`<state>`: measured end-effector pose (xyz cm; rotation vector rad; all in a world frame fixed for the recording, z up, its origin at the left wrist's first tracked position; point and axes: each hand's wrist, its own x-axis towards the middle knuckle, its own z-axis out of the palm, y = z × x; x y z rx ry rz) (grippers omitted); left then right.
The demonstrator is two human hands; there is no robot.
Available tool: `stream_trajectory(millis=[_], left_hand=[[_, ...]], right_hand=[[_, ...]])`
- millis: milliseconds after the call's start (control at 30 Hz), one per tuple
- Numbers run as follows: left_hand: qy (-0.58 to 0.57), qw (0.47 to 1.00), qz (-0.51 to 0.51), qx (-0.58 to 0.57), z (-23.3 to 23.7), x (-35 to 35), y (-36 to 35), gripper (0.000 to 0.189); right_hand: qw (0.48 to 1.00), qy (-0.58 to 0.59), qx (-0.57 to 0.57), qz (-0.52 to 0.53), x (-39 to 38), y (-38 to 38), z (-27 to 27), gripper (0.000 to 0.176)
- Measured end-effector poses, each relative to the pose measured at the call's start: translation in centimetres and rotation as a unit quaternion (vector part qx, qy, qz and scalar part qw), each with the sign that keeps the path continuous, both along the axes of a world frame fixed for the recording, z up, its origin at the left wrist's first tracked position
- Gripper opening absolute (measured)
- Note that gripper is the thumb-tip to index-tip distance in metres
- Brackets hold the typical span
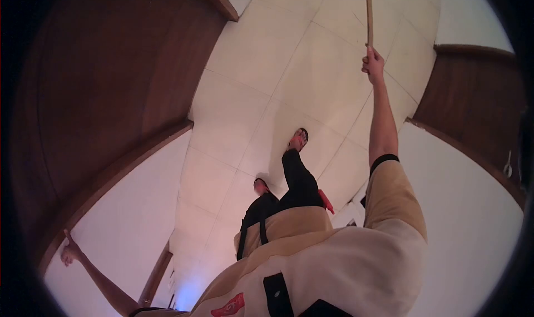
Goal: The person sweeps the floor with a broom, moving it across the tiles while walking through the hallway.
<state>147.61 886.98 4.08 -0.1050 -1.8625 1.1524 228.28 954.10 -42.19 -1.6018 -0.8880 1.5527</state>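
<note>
My right hand [373, 63] is closed around the lower end of a thin wooden stick [369, 16], which runs up past the top edge of the view. At the lower left, my left hand [70, 251] is held out beside the white wall and the brown door frame. One of its fingers points out and the others look curled; it is slightly blurred, and nothing is seen in it. A red object [326, 201] hangs at the hip of my dark trousers.
Pale floor tiles [233, 111] run between the walls. A large brown door [111, 61] fills the upper left. Another brown door [473, 94] with a metal handle [508, 164] is on the right. My feet, in sandals, are mid-stride. Bluish light shows at the bottom.
</note>
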Motion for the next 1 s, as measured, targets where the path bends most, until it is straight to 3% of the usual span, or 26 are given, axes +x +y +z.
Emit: stream_trajectory(millis=[67,100,167,233,267,367,433,467,500,567,633,700,733,800,867,900,933,1000], left_hand=[[0.044,0.997,-0.067,0.016,-0.5,0.0,0.3,0.128],[0.062,0.993,-0.101,0.018,-0.6,0.0,0.5,0.128],[0.094,0.980,-0.171,0.022,-0.8,-0.2,0.3,0.128],[0.078,0.975,0.030,-0.207,0.0,-6.4,-5.0,0.123],[0.093,0.975,-0.018,-0.199,0.2,-7.5,-5.9,0.122],[0.073,0.989,-0.089,-0.090,0.8,-5.4,-5.8,0.125],[0.046,0.992,-0.111,0.025,-0.1,-2.9,-2.8,0.131],[0.065,0.988,-0.126,0.054,-0.3,-2.5,-2.0,0.135],[0.065,0.987,-0.127,0.069,-0.5,-2.1,-1.2,0.135],[0.050,0.990,-0.105,0.074,-0.3,-1.3,-0.4,0.136],[0.028,0.993,-0.086,0.075,-0.5,-1.1,0.0,0.137],[0.008,0.995,-0.061,0.073,-0.2,-0.5,0.7,0.137],[-0.002,0.997,-0.045,0.067,-0.1,-0.2,0.8,0.138],[0.010,0.997,-0.022,0.069,-0.4,-1.9,-0.7,0.137],[0.025,0.993,-0.063,0.098,-0.5,-1.5,-0.2,0.137],[0.033,0.990,-0.083,0.112,-0.4,-1.5,0.0,0.137],[0.015,0.988,-0.072,0.135,-0.5,-1.6,-0.1,0.137],[0.038,0.985,-0.104,0.133,-0.9,-1.1,0.4,0.137]], right_hand=[[0.990,-0.130,0.058,0.009,-0.3,3.7,1.0,0.026],[1.000,-0.014,0.023,0.000,-1.3,4.2,4.3,0.025],[0.998,0.022,0.044,-0.031,-1.5,1.0,2.6,0.023],[0.996,-0.082,0.024,0.004,-1.3,-1.5,1.9,0.023],[0.991,-0.133,0.015,0.020,-1.2,-2.7,2.1,0.023],[0.983,-0.085,-0.038,0.157,-0.3,-11.2,3.9,0.026],[0.949,-0.116,-0.160,0.244,-0.8,-19.1,6.0,0.023],[0.929,-0.004,-0.226,0.293,-0.8,-22.8,7.3,0.020],[0.921,-0.019,-0.264,0.287,-2.5,-26.4,9.6,0.019],[0.883,0.104,-0.364,0.278,-4.3,-32.0,10.4,0.018],[0.808,0.218,-0.453,0.308,-5.1,-37.3,5.8,0.011],[0.771,0.224,-0.477,0.358,-7.1,-39.2,1.3,0.019],[0.792,0.203,-0.363,0.447,-7.3,-41.2,-3.7,0.015],[0.766,0.337,-0.343,0.426,-6.2,-42.5,-13.3,0.012],[0.800,0.249,-0.291,0.461,-3.6,-36.3,-15.1,0.011],[0.815,-0.017,-0.128,0.565,-1.2,-30.9,-13.8,0.014],[0.813,-0.060,-0.012,0.579,2.3,-25.5,-15.1,0.016],[0.860,-0.165,-0.056,0.479,3.7,-16.9,-12.5,0.017]])
